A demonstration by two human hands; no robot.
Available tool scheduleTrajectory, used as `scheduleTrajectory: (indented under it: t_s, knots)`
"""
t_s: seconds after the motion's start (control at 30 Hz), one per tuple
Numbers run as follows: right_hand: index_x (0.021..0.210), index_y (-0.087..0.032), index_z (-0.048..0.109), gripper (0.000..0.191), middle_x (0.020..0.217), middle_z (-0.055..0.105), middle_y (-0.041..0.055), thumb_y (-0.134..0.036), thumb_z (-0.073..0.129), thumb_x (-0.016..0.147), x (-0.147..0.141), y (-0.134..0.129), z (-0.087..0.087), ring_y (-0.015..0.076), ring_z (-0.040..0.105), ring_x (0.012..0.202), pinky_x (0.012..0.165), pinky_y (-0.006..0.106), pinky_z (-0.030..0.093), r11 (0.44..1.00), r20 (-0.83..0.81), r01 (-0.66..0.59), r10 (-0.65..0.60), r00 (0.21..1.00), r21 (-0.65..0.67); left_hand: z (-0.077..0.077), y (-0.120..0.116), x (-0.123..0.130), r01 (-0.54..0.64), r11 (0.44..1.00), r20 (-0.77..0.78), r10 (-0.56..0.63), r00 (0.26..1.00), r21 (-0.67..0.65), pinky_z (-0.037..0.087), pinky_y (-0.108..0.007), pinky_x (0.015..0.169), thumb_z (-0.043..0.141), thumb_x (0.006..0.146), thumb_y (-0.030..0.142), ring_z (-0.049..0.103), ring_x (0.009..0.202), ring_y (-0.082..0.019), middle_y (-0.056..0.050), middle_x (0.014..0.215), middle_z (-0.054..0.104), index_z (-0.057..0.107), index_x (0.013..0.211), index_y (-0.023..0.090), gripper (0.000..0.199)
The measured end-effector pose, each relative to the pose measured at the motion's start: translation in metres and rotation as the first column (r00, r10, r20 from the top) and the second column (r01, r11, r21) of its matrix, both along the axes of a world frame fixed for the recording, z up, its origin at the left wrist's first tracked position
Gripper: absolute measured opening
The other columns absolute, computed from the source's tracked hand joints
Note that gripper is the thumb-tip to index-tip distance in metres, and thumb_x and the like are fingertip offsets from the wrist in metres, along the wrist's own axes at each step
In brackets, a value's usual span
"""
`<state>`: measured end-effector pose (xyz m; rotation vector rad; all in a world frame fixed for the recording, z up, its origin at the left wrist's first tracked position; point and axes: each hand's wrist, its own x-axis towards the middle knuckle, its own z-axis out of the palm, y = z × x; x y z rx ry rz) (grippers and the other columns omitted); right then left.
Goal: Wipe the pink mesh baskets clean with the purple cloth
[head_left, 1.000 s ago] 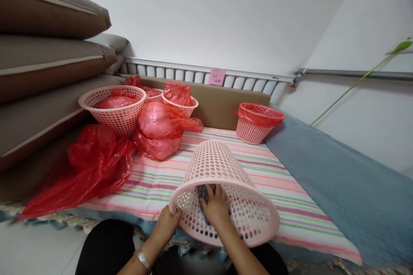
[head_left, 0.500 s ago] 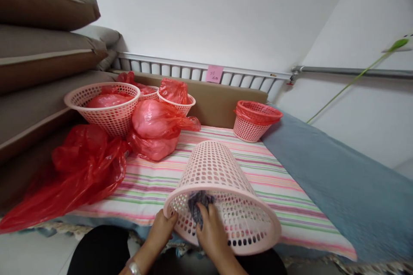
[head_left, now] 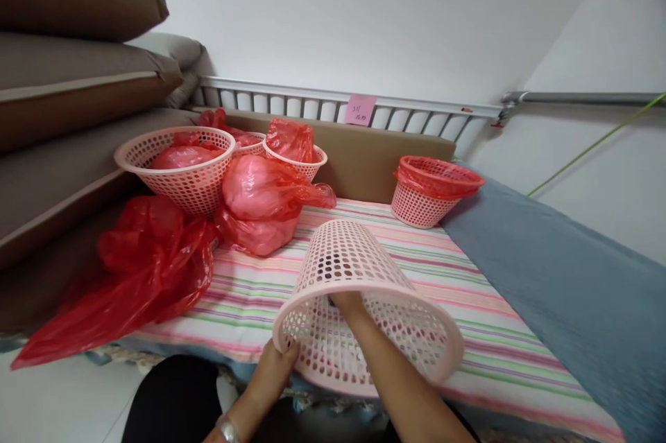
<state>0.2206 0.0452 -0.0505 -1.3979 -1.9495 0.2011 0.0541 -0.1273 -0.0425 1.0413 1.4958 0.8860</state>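
A pale pink perforated basket (head_left: 359,259) lies on its side on the striped cloth, its mouth facing me. My left hand (head_left: 275,363) grips the left part of its rim, thumb over the edge. My right hand (head_left: 347,301) reaches deep inside through the mouth. The basket wall hides its fingers; a dark patch shows through the holes above them, probably the dark cloth seen earlier in that hand.
Pink baskets with red bags (head_left: 180,176) stand at the left, beside a filled red bag (head_left: 260,200) and a crumpled one (head_left: 150,256). Another basket (head_left: 424,207) with a red bag round its rim stands back right. Stacked cushions (head_left: 78,68) rise at far left.
My right hand has gone from the basket's mouth deeper inside, taking the dark cloth with it. My left hand keeps its hold on the rim. The view has shifted slightly right.
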Motion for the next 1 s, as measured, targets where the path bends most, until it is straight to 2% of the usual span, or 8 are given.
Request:
scheduleTrajectory:
  t_s: [0.1, 0.2, 0.37, 0.5, 0.63, 0.8, 0.9, 1.0]
  knots:
    - [0.108, -0.02, 0.063, 0.031, 0.118, 0.061, 0.0083, -0.028, 0.042, 0.087, -0.004, 0.003, 0.003, 0.0251, 0.051, 0.113, 0.102, 0.043, 0.034, 1.0, 0.063, -0.008, 0.008, 0.998, 0.006, 0.003, 0.003, 0.003, -0.034, 0.999, 0.013, 0.034, 0.999, -0.02, 0.047, -0.025, 0.044, 0.05, 0.078, 0.04, 0.062, 0.075, -0.023, -0.013, 0.099, 0.064, 0.05, 0.113, 0.011, 0.046]
    - [0.112, -0.019, 0.061, 0.033, 0.121, 0.059, 0.009, -0.024, 0.046, 0.083, -0.004, -0.014, 0.004, 0.0261, 0.048, 0.117, 0.103, 0.043, 0.032, 1.0, 0.123, 0.003, -0.005, 0.992, 0.017, 0.004, 0.003, 0.005, -0.062, 0.997, 0.0, 0.062, 0.998, -0.034, 0.045, -0.024, 0.041, 0.05, 0.079, 0.039, 0.061, 0.06, -0.019, -0.009, 0.089, 0.064, 0.052, 0.109, 0.012, 0.04]
    - [0.12, -0.014, 0.055, 0.052, 0.117, 0.056, 0.0146, -0.01, 0.051, 0.069, -0.009, -0.085, -0.008, 0.028, 0.05, 0.113, 0.096, 0.038, 0.039, 0.991, 0.208, 0.121, -0.108, 0.972, -0.053, -0.003, 0.002, 0.009, -0.073, 0.996, -0.024, 0.072, 0.997, -0.048, 0.035, -0.021, 0.032, 0.046, 0.082, 0.038, 0.055, 0.038, -0.014, -0.002, 0.07, 0.061, 0.049, 0.105, 0.013, 0.035]
    - [0.12, -0.019, 0.054, 0.052, 0.109, 0.055, 0.0114, -0.01, 0.052, 0.069, -0.011, -0.152, -0.022, 0.0256, 0.054, 0.104, 0.089, 0.035, 0.044, 0.987, 0.246, 0.089, -0.054, 0.968, -0.136, -0.011, 0.001, 0.011, -0.093, 0.996, 0.0, 0.093, 0.996, -0.009, 0.033, -0.021, 0.031, 0.048, 0.08, 0.043, 0.052, 0.033, -0.013, 0.002, 0.055, 0.057, 0.051, 0.095, 0.014, 0.033]
    - [0.123, -0.026, 0.051, 0.06, 0.117, 0.052, 0.0086, -0.007, 0.052, 0.065, -0.002, -0.191, -0.037, 0.0252, 0.051, 0.11, 0.093, 0.035, 0.042, 0.991, 0.274, 0.022, 0.015, 0.961, -0.133, -0.015, -0.001, 0.01, -0.077, 0.997, 0.028, 0.076, 0.997, 0.023, 0.035, -0.021, 0.033, 0.047, 0.078, 0.053, 0.052, 0.035, -0.013, 0.0, 0.055, 0.061, 0.054, 0.087, 0.015, 0.039]
    - [0.123, -0.029, 0.051, 0.06, 0.122, 0.051, 0.0077, -0.009, 0.052, 0.066, 0.009, -0.187, -0.033, 0.0246, 0.052, 0.11, 0.091, 0.033, 0.043, 0.986, 0.303, -0.005, 0.056, 0.951, -0.166, -0.013, -0.004, 0.004, -0.039, 0.999, 0.015, 0.039, 0.999, 0.011, 0.043, -0.022, 0.039, 0.046, 0.079, 0.05, 0.062, 0.058, -0.019, -0.007, 0.078, 0.067, 0.054, 0.101, 0.013, 0.043]
    - [0.123, -0.026, 0.052, 0.057, 0.118, 0.053, 0.009, -0.012, 0.053, 0.068, 0.013, -0.159, -0.019, 0.0253, 0.053, 0.107, 0.091, 0.034, 0.043, 0.988, 0.335, 0.028, 0.025, 0.942, -0.151, -0.009, -0.004, 0.0, -0.035, 0.999, -0.016, 0.035, 0.999, 0.029, 0.044, -0.022, 0.041, 0.049, 0.078, 0.045, 0.06, 0.06, -0.017, -0.009, 0.091, 0.066, 0.054, 0.109, 0.013, 0.045]
    - [0.123, -0.019, 0.053, 0.054, 0.115, 0.056, 0.0122, -0.012, 0.051, 0.069, 0.013, -0.117, -0.006, 0.026, 0.053, 0.107, 0.093, 0.035, 0.041, 0.993, 0.357, 0.068, -0.03, 0.934, -0.094, -0.001, -0.005, -0.005, -0.012, 1.0, -0.061, 0.013, 0.998, 0.011, 0.045, -0.024, 0.043, 0.049, 0.078, 0.04, 0.06, 0.064, -0.019, -0.011, 0.092, 0.066, 0.055, 0.107, 0.01, 0.042]
